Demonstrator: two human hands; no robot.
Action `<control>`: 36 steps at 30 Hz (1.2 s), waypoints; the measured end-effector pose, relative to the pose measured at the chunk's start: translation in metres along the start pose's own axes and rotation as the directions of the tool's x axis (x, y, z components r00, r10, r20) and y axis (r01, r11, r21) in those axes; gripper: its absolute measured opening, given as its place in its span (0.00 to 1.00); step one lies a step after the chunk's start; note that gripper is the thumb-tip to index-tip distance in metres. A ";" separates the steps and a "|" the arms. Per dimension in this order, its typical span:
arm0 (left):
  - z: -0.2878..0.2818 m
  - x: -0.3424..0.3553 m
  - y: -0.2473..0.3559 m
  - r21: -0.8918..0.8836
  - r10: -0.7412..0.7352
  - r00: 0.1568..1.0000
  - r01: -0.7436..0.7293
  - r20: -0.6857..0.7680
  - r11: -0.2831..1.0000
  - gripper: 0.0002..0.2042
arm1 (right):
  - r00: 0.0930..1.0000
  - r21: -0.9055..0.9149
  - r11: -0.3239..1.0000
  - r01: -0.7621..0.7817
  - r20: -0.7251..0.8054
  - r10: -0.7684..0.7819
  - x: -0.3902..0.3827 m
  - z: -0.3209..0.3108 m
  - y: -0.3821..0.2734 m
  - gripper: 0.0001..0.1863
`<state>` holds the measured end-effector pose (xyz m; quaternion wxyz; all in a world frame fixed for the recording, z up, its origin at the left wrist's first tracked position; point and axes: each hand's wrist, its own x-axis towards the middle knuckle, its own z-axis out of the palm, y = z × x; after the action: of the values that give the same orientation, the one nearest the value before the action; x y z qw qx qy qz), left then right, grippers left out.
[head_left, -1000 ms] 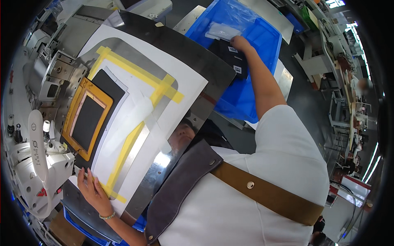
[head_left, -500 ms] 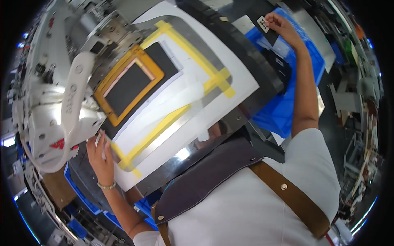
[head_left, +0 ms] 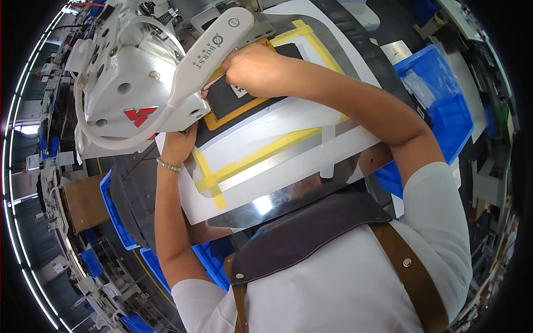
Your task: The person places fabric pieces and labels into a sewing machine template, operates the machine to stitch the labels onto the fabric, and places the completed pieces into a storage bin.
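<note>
My right hand (head_left: 254, 71) reaches across the work with fingers curled over a black labelled piece (head_left: 239, 91), which lies within the orange-yellow frame (head_left: 239, 113). Its fingertips are partly hidden by the hand and the machine's white handle (head_left: 200, 61). My left hand (head_left: 180, 144) is at the near left corner of the frame, beside the machine head (head_left: 125, 89); its fingers are mostly hidden. The frame sits on dark material over a white sheet (head_left: 200, 208) marked out with yellow tape (head_left: 283, 138), on a metal plate (head_left: 266, 205).
A blue bin (head_left: 447, 130) with plastic-wrapped items stands at the right. More blue bins (head_left: 116, 222) sit low at the left, near a cardboard box (head_left: 83, 202). The white machine body crowds the upper left, with workbenches beyond.
My right hand lifted a labelled black piece from the right-hand bin and brought it leftward into the frame. My left hand shifted upward toward the machine, and the view swung round.
</note>
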<state>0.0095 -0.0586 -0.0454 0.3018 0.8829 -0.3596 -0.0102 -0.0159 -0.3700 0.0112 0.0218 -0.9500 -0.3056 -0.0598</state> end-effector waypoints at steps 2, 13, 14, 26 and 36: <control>0.001 0.011 0.022 -0.022 0.053 0.998 -0.052 0.044 0.998 0.20 | 0.997 0.001 1.000 0.015 0.074 -0.015 0.002 -0.007 -0.012 0.13; 0.008 0.002 0.003 -0.271 -0.005 1.000 0.002 -0.012 0.962 0.16 | 0.924 0.397 0.873 0.283 -0.357 -0.137 -0.028 0.056 -0.021 0.17; 0.001 -0.007 -0.023 -0.013 -0.105 0.995 0.105 -0.002 0.994 0.19 | 0.882 0.380 0.854 0.355 -0.439 -0.172 -0.027 0.060 -0.024 0.18; -0.004 0.020 0.012 -0.024 0.049 0.997 -0.047 0.068 0.999 0.25 | 0.903 0.490 0.807 0.331 -0.413 -0.119 -0.030 0.065 -0.021 0.17; -0.004 0.011 -0.048 0.130 -0.103 0.989 0.089 0.108 0.988 0.25 | 0.923 0.372 0.879 0.298 -0.348 -0.165 -0.022 0.056 -0.024 0.16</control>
<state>0.0491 -0.0369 -0.0657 0.2238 0.9143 -0.3334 -0.0528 -0.0426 -0.3589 -0.0471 0.2643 -0.8582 -0.4167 -0.1416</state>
